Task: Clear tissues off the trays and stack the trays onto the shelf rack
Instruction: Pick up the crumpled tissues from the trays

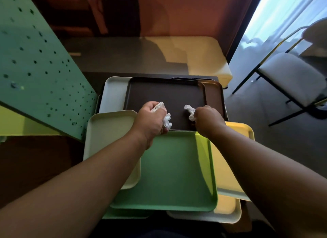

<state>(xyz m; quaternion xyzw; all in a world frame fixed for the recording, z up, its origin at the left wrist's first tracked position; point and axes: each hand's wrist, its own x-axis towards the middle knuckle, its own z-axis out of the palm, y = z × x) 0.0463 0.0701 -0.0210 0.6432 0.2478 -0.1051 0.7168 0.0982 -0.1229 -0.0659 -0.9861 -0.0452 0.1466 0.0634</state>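
Several trays lie overlapped below me. A dark brown tray [166, 94] sits at the far side, a green tray [169, 172] nearest me, a cream tray [109, 129] at the left and a yellow tray [230, 160] at the right. Over the brown tray's near edge, my left hand [152, 121] is closed around a crumpled white tissue [167, 120]. My right hand [207, 121] grips a second white tissue [190, 112] just above the same tray. The green perforated shelf rack [39, 67] stands at the left.
A grey-white tray [115, 94] and another brown tray [215, 98] peek out beside the dark one. A low bench [198, 57] runs behind the trays. A white-seated chair [290, 78] with black legs stands at the right near a bright window.
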